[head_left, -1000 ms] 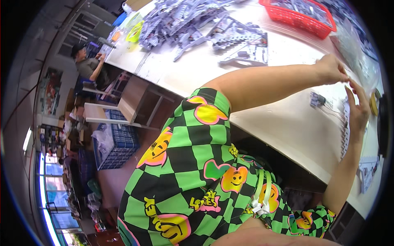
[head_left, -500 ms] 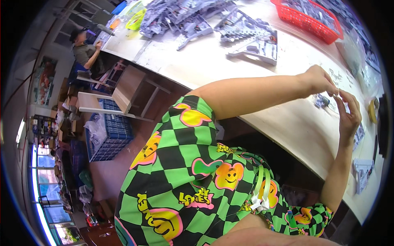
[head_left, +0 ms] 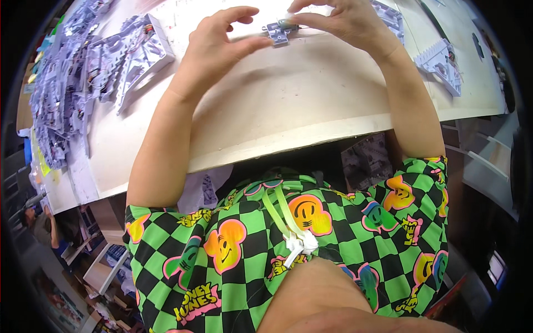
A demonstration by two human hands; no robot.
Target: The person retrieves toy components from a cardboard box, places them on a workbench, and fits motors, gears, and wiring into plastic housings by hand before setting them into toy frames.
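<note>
A small grey plastic part point(head_left: 278, 34) with a dark piece at its right end lies on the pale worktable point(head_left: 266, 105). My left hand point(head_left: 219, 41) is at the part's left, its thumb stretched toward the near corner and its fingers apart, with nothing seen between them. On the other side, my right hand point(head_left: 347, 25) has thumb and index tips close together in a pinch at the part's far right edge. Whatever sits between those tips is too small to make out.
Many grey plastic frames point(head_left: 66, 89) are heaped at the left, with a larger triangular frame point(head_left: 147, 50) beside them. Another toothed frame point(head_left: 441, 66) lies at the right. The table's near edge point(head_left: 288, 145) runs before me. A person point(head_left: 44, 227) sits at far left.
My view has swung to the right, so the red basket is out of sight. My hands, their fingertips together above the part before, have moved apart to its two sides.
</note>
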